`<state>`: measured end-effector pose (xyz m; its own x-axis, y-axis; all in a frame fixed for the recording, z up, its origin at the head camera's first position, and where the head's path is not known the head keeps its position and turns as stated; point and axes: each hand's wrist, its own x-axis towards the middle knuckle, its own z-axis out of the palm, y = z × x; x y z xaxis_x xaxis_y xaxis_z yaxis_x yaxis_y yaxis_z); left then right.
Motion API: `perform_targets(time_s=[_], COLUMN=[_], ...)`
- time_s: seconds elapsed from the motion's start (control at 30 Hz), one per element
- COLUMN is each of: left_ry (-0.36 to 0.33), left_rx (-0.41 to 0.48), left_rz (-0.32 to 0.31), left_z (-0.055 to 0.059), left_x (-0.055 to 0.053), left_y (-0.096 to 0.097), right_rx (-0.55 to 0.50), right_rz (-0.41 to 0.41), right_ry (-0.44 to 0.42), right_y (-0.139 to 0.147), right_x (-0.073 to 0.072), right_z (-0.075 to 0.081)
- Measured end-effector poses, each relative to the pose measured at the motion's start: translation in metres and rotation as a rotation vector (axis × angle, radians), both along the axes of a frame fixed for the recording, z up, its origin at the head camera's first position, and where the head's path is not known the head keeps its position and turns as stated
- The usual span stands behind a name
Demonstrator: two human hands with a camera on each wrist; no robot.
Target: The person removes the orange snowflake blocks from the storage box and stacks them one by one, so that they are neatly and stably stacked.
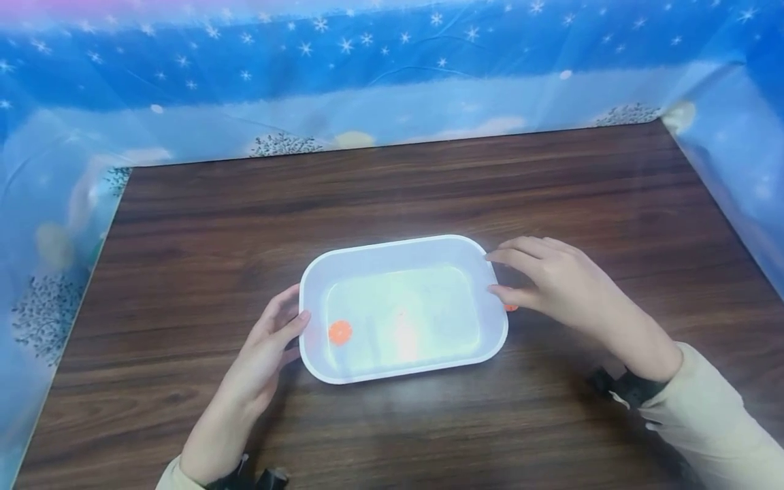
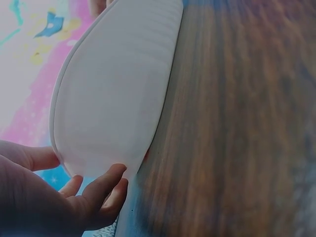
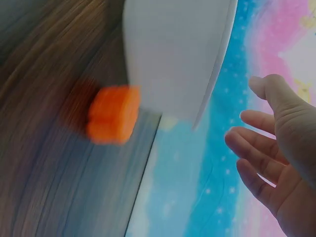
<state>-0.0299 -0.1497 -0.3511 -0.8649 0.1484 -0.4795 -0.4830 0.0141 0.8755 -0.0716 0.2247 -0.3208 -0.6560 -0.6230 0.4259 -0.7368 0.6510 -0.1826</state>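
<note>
A white rectangular plastic tub (image 1: 404, 376) with rounded corners stands at the middle of the table. My left hand (image 1: 260, 357) grips its left end, thumb over the rim and fingers against the outer wall, as the left wrist view also shows. Over the right rim hovers my right hand (image 1: 560, 279), its fingers loosely bent; in the right wrist view the hand (image 3: 276, 148) is apart from the tub (image 3: 173, 54). A round orange piece (image 1: 339, 333) shows at the tub's lower left inside. Another orange piece (image 3: 113, 116), chunky and blurred, lies outside its right end, mostly hidden from above.
The dark wood-grain table (image 1: 214, 224) stretches around the tub. Behind it and along both sides hangs a blue snowflake-patterned cloth (image 1: 380, 61). Bright light reflects off the tub's floor.
</note>
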Motion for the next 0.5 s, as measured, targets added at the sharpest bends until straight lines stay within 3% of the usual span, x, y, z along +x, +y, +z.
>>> perform_targets(time_s=[0.5], left_ry=[-0.028], left_rx=[-0.016], left_rz=[0.011], left_z=[0.0], left_x=[-0.001], left_y=[-0.001], right_rx=[0.02], right_rz=[-0.018], right_ry=[-0.241], right_y=[-0.069], right_x=[0.009], right_z=[0.001])
